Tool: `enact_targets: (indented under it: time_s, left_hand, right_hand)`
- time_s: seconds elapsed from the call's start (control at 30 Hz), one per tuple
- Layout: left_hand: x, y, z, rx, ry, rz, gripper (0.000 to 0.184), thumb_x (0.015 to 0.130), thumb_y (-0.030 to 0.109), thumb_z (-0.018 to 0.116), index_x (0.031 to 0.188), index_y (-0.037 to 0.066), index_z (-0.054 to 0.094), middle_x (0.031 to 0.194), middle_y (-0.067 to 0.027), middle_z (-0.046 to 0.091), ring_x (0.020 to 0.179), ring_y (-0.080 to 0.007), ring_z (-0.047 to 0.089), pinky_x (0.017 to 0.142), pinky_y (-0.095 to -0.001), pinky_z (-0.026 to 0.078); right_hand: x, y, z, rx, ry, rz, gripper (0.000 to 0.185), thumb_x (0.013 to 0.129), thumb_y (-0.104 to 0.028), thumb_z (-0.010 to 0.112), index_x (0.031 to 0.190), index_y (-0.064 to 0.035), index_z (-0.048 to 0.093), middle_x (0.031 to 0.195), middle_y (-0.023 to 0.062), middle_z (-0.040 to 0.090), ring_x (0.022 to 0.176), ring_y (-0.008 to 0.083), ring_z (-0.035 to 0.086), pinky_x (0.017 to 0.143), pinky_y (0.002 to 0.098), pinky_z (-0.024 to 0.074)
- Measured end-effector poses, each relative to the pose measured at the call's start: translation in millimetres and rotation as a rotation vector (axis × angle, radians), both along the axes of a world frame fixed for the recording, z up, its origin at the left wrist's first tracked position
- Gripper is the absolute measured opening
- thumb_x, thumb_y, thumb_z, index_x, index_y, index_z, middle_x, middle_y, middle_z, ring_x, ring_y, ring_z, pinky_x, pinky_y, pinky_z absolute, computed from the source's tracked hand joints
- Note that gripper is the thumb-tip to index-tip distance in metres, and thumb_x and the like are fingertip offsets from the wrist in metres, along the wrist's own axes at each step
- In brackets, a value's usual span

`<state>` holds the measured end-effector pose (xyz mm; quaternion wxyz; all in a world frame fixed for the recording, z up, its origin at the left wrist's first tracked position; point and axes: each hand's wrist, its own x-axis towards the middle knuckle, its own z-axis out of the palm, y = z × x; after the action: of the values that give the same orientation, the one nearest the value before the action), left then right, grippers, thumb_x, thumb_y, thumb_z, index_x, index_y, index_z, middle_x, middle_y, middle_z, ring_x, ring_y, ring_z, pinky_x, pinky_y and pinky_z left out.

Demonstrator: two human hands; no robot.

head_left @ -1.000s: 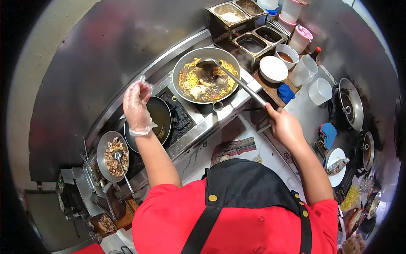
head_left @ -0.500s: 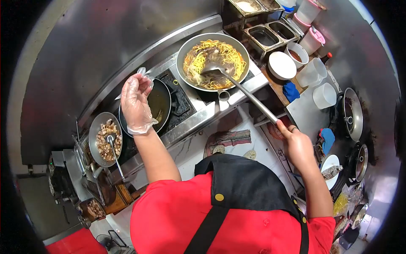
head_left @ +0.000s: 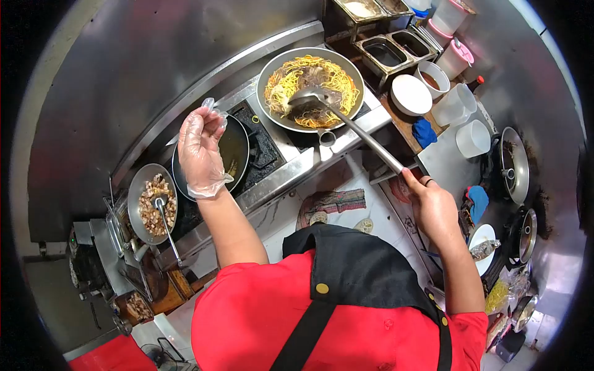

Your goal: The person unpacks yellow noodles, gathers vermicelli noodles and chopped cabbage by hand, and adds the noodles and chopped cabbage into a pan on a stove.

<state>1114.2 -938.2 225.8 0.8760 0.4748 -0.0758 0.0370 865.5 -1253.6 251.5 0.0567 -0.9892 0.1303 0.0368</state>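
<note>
My right hand (head_left: 433, 210) is wrapped round the end of the long metal handle of a wok ladle (head_left: 365, 135). The ladle's head rests among yellow noodles (head_left: 339, 74) and dark sauce in a wide grey wok (head_left: 265, 102) on the stove. My left hand (head_left: 201, 154), in a clear plastic glove, is raised in front of a dark frying pan (head_left: 246, 133) holding some oily liquid. Its fingers are slightly bent and apart, with nothing visible in them. The left hand and forearm cover part of that pan.
At left, a grey pan (head_left: 133, 201) holds chopped pieces and a metal spoon (head_left: 162, 213). A white bowl (head_left: 411, 95), plastic tubs (head_left: 474, 138) and sauce containers (head_left: 385, 52) stand at the right. Farther right are a steel pan (head_left: 516, 167) and a white plate (head_left: 482, 238).
The ladle's head has shifted slightly left and turned in the noodles, which have been moved about. My right hand has moved slightly with the handle; my left hand stays nearly still.
</note>
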Motion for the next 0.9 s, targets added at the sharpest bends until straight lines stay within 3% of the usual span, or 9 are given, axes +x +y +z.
enact_targets:
  time_s: [0.2, 0.3, 0.43, 0.6, 0.77, 0.9]
  left_hand:
    - [-0.6, -1.4, 7.0, 0.015, 0.002, -0.027, 0.023, 0.094, 0.019, 0.054, 0.107, 0.001, 0.06, 0.094, -0.0094, 0.064, 0.088, -0.0182, 0.061, 0.079, -0.0301, 0.048]
    - [-1.3, 1.2, 8.1, -0.003, -0.016, -0.044, 0.023, 0.094, 0.019, 0.054, 0.107, 0.001, 0.06, 0.094, -0.009, 0.064, 0.087, -0.0178, 0.061, 0.079, -0.0296, 0.047]
    - [-0.5, 6.3, 9.5, 0.034, -0.001, -0.035, 0.023, 0.094, 0.019, 0.054, 0.107, 0.001, 0.06, 0.094, -0.0091, 0.064, 0.087, -0.0179, 0.061, 0.078, -0.0291, 0.048]
    - [-2.9, 13.3, 15.1, 0.033, -0.034, -0.063, 0.024, 0.094, 0.021, 0.054, 0.106, 0.002, 0.06, 0.096, -0.0085, 0.064, 0.088, -0.0184, 0.062, 0.078, -0.0293, 0.048]
    - [-3.1, 17.1, 15.2, 0.076, -0.029, -0.08, 0.024, 0.094, 0.024, 0.054, 0.106, 0.004, 0.061, 0.097, -0.0076, 0.063, 0.089, -0.018, 0.061, 0.08, -0.0298, 0.047]
    - [-9.8, 26.6, 22.4, 0.046, -0.026, -0.059, 0.023, 0.094, 0.018, 0.053, 0.107, 0.001, 0.06, 0.094, -0.0097, 0.065, 0.085, -0.0179, 0.062, 0.076, -0.0293, 0.047]
  right_hand:
    - [17.8, 7.6, -24.5, -0.092, 0.079, 0.122, 0.056, 0.08, -0.001, 0.049, 0.134, -0.0157, 0.048, 0.087, 0.0152, 0.058, 0.066, 0.0306, 0.064, 0.058, 0.0407, 0.053]
    - [32.1, 1.7, 0.0, -0.061, 0.054, 0.089, 0.056, 0.081, -0.001, 0.049, 0.135, -0.0154, 0.047, 0.092, 0.0162, 0.058, 0.067, 0.0305, 0.065, 0.057, 0.0402, 0.0532]
    - [44.9, 14.5, -34.4, -0.099, 0.042, 0.112, 0.057, 0.082, -0.003, 0.049, 0.137, -0.015, 0.045, 0.089, 0.0164, 0.058, 0.068, 0.031, 0.066, 0.058, 0.0425, 0.0538]
    - [63.5, -6.5, -18.6, -0.01, -0.018, 0.077, 0.055, 0.082, -0.002, 0.047, 0.135, -0.0155, 0.047, 0.09, 0.0185, 0.059, 0.071, 0.0332, 0.065, 0.062, 0.0428, 0.0541]
    - [71.1, 0.1, -46.6, -0.033, -0.017, -0.001, 0.052, 0.084, -0.002, 0.045, 0.134, -0.016, 0.049, 0.089, 0.0169, 0.06, 0.077, 0.0328, 0.065, 0.067, 0.0441, 0.0533]
    - [72.0, -34.9, -24.3, 0.142, 0.016, -0.06, 0.054, 0.084, -0.011, 0.056, 0.136, -0.0196, 0.045, 0.095, 0.0211, 0.06, 0.087, 0.0387, 0.061, 0.076, 0.0464, 0.0484]
